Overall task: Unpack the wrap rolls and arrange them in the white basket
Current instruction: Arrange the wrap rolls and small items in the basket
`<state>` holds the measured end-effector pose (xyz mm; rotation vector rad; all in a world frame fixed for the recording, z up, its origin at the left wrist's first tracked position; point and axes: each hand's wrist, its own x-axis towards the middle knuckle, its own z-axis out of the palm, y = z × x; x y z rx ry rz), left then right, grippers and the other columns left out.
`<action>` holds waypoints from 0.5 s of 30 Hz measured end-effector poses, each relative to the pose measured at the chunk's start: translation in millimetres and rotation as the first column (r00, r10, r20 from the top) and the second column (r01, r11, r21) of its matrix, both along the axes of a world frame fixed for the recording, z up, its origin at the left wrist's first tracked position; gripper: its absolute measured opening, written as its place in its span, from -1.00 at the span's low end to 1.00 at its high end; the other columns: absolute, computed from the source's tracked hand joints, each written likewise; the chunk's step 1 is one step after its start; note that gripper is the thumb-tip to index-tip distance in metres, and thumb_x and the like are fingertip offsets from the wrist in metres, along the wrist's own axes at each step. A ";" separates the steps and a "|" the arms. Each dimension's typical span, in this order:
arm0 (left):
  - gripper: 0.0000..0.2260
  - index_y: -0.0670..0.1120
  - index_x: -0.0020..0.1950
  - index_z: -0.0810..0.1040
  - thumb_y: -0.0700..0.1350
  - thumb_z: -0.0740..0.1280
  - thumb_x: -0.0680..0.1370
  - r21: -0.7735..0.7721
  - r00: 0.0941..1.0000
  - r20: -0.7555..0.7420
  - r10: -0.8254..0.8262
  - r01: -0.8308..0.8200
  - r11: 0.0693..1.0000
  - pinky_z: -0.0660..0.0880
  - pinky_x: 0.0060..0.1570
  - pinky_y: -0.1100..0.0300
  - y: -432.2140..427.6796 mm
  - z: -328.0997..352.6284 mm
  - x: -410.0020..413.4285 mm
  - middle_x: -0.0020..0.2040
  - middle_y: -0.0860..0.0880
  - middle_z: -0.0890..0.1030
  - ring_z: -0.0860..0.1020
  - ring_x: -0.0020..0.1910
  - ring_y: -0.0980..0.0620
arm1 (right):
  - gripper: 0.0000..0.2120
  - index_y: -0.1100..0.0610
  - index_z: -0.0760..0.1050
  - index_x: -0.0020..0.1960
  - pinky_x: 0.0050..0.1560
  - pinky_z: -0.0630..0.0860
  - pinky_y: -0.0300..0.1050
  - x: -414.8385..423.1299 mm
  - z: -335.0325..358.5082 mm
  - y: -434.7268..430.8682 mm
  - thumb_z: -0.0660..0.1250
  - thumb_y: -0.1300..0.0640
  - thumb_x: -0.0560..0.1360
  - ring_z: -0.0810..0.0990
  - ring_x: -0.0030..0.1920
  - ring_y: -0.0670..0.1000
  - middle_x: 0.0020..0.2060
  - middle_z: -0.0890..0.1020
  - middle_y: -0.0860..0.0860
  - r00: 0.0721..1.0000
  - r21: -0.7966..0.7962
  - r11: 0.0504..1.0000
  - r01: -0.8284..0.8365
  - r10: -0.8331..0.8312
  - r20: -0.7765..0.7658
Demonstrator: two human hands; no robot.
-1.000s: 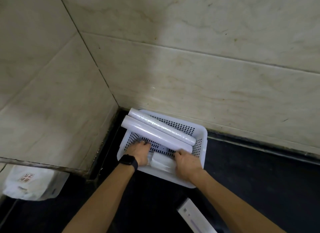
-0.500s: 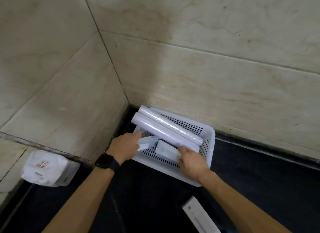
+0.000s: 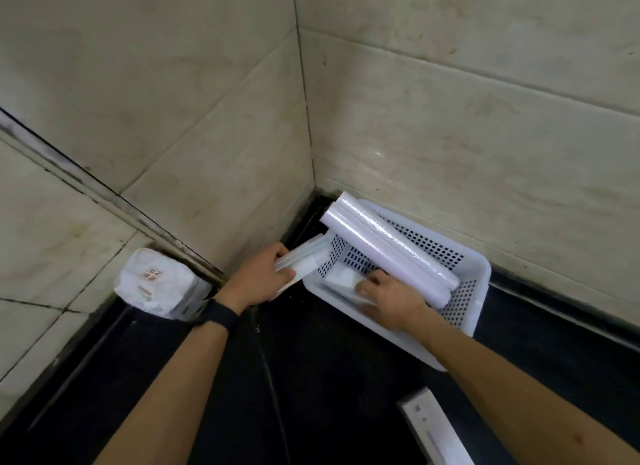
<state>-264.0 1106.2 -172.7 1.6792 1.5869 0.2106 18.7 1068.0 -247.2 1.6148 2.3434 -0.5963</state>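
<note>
Pale tiled walls (image 3: 450,118) meet in a corner above a black counter (image 3: 311,378), and the white basket (image 3: 474,267) sits on that counter pushed into the corner, just right of both hands. Two long wrap rolls (image 3: 388,250) lie side by side across the basket on a slant, their far ends resting on the rim at the corner and their near ends down inside by the right wall, just beyond the right hand's fingertips. To the left of the left hand, well apart from it, a crumpled white plastic bag (image 3: 159,284) with a small red label rests against the wall. Below the right forearm, at the frame's lower edge, lies a long white box (image 3: 436,430), partly cut off. The left hand (image 3: 263,277), with a dark watch (image 3: 216,317) at its wrist, is closed around a small white packet (image 3: 304,260) held just outside the basket's left rim, the packet's far end touching or overlapping that rim. The right hand (image 3: 388,298) reaches inside the basket, fingers curled down onto a second white packet (image 3: 343,281) lying on the bottom; whether it grips the packet or only presses on it cannot be told.
</note>
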 end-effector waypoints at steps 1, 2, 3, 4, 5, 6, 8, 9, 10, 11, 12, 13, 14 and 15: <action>-0.88 -0.04 0.02 0.48 -0.09 0.37 0.53 0.009 1.000 -0.011 0.011 -0.010 1.000 0.48 -0.20 0.10 2.1 0.8 -1.1 -0.10 -0.06 0.60 0.58 -0.14 -0.06 | -0.60 -0.08 0.42 0.38 0.36 0.45 0.07 0.3 -0.1 2.3 0.22 -0.20 0.60 0.46 0.35 0.16 0.46 0.37 0.08 1.000 -0.044 0.999 0.017 -0.017 -0.007; -0.88 -0.04 0.02 0.48 -0.09 0.37 0.53 0.010 1.000 -0.016 0.017 -0.017 1.000 0.50 -0.18 0.08 3.7 -0.4 -2.4 -0.10 -0.06 0.60 0.59 -0.14 -0.06 | -0.62 -0.08 0.45 0.36 0.39 0.42 0.06 -2.6 1.1 4.4 0.17 -0.20 0.62 0.44 0.37 0.15 0.45 0.40 0.07 0.999 -0.081 0.996 0.026 -0.028 -0.030; -0.88 -0.04 0.02 0.48 -0.09 0.37 0.53 0.007 1.000 -0.021 0.015 -0.014 1.000 0.51 -0.16 0.07 4.4 -0.7 -3.0 -0.10 -0.06 0.60 0.59 -0.14 -0.06 | -0.64 -0.06 0.48 0.33 0.38 0.41 0.02 -7.1 2.0 5.0 0.13 -0.17 0.65 0.45 0.35 0.12 0.40 0.47 0.07 0.998 -0.110 0.994 0.029 -0.035 -0.055; -0.88 -0.04 0.02 0.48 -0.09 0.37 0.53 0.009 1.000 -0.017 0.012 -0.012 1.000 0.51 -0.17 0.07 4.9 0.8 -2.2 -0.11 -0.06 0.60 0.59 -0.14 -0.07 | -0.68 -0.03 0.50 0.31 0.33 0.42 -0.02 -11.4 1.2 5.3 0.13 -0.11 0.66 0.49 0.29 0.10 0.34 0.53 0.07 0.994 -0.127 0.991 0.048 -0.059 -0.087; -0.88 -0.04 0.01 0.48 -0.10 0.37 0.53 0.017 1.000 -0.013 0.011 -0.010 1.000 0.50 -0.19 0.09 6.1 2.9 0.3 -0.11 -0.06 0.61 0.60 -0.15 -0.07 | -0.71 -0.01 0.49 0.31 0.27 0.44 -0.05 -14.3 0.4 5.8 0.17 -0.04 0.66 0.53 0.22 0.10 0.29 0.57 0.08 0.987 -0.140 0.985 0.096 -0.113 -0.116; -0.89 -0.03 0.01 0.48 -0.09 0.37 0.53 0.023 1.000 0.003 0.011 -0.011 1.000 0.48 -0.24 0.12 8.4 4.4 3.1 -0.11 -0.05 0.61 0.60 -0.16 -0.07 | -0.72 0.02 0.45 0.32 0.22 0.47 -0.04 -16.9 0.3 6.3 0.23 0.02 0.63 0.56 0.17 0.12 0.26 0.58 0.10 0.973 -0.156 0.975 0.159 -0.181 -0.142; -0.89 0.01 0.00 0.48 -0.09 0.38 0.52 0.013 1.000 0.030 -0.006 0.006 1.000 0.46 -0.33 0.18 12.5 7.9 7.9 -0.13 -0.03 0.62 0.61 -0.20 -0.05 | -0.60 0.07 0.34 0.35 0.19 0.50 0.01 -22.7 0.1 5.1 0.34 0.10 0.54 0.59 0.13 0.16 0.21 0.59 0.13 0.933 -0.181 0.941 0.286 -0.317 -0.170; -0.89 0.04 -0.02 0.49 -0.10 0.39 0.50 -0.002 0.999 0.043 -0.032 0.032 0.999 0.47 -0.33 0.18 14.1 10.0 10.7 -0.15 -0.03 0.62 0.61 -0.23 -0.04 | -0.53 0.09 0.31 0.36 0.20 0.51 0.04 -24.7 -1.1 4.4 0.38 0.11 0.51 0.59 0.14 0.17 0.21 0.59 0.15 0.914 -0.191 0.923 0.334 -0.367 -0.175; -0.89 0.06 -0.04 0.51 -0.10 0.39 0.49 -0.025 0.996 0.059 -0.065 0.066 0.998 0.49 -0.32 0.16 15.6 11.7 13.6 -0.16 -0.04 0.63 0.61 -0.25 -0.04 | -0.50 0.12 0.31 0.38 0.24 0.50 0.04 -26.3 -2.3 3.7 0.39 0.10 0.50 0.59 0.16 0.18 0.22 0.59 0.15 0.901 -0.195 0.911 0.364 -0.397 -0.174; -0.88 0.07 -0.05 0.52 -0.10 0.39 0.47 -0.053 0.993 0.056 -0.103 0.106 0.993 0.51 -0.28 0.11 17.1 13.1 17.2 -0.16 -0.03 0.63 0.61 -0.24 -0.04 | -0.50 0.14 0.33 0.39 0.26 0.48 0.03 -26.9 -2.7 3.4 0.39 0.09 0.51 0.57 0.19 0.17 0.24 0.58 0.15 0.897 -0.200 0.905 0.376 -0.410 -0.168; -0.86 0.08 -0.04 0.54 -0.11 0.38 0.45 -0.078 0.989 0.033 -0.147 0.150 0.986 0.53 -0.21 0.07 19.0 13.8 21.9 -0.14 -0.01 0.63 0.61 -0.20 -0.05 | -0.52 0.14 0.38 0.40 0.28 0.47 0.01 -26.3 -2.5 2.8 0.37 0.09 0.52 0.56 0.21 0.16 0.26 0.57 0.15 0.891 -0.209 0.899 0.384 -0.420 -0.170; -0.84 0.09 -0.04 0.55 -0.13 0.38 0.43 -0.102 0.982 0.001 -0.191 0.190 0.976 0.53 -0.17 0.05 21.2 14.1 27.5 -0.12 0.00 0.62 0.61 -0.15 -0.05 | -0.54 0.15 0.42 0.40 0.29 0.46 -0.02 -24.2 -1.1 1.5 0.35 0.09 0.53 0.56 0.22 0.14 0.27 0.58 0.14 0.873 -0.232 0.886 0.402 -0.447 -0.194; -0.81 0.11 -0.04 0.56 -0.15 0.38 0.43 -0.129 0.974 -0.018 -0.227 0.223 0.966 0.50 -0.17 0.06 23.3 13.3 33.5 -0.11 0.02 0.61 0.59 -0.13 -0.05 | -0.57 0.16 0.45 0.39 0.29 0.46 -0.04 -20.6 1.3 -0.7 0.33 0.09 0.55 0.57 0.23 0.13 0.28 0.59 0.13 0.840 -0.262 0.864 0.429 -0.488 -0.237; -0.80 0.13 -0.07 0.56 -0.17 0.38 0.42 -0.157 0.968 -0.019 -0.250 0.244 0.957 0.46 -0.20 0.11 25.0 11.8 39.5 -0.12 0.03 0.60 0.58 -0.14 -0.04 | -0.59 0.17 0.48 0.39 0.29 0.45 -0.07 -15.6 4.4 -4.7 0.32 0.11 0.56 0.58 0.24 0.11 0.28 0.60 0.12 0.787 -0.284 0.836 0.469 -0.542 -0.295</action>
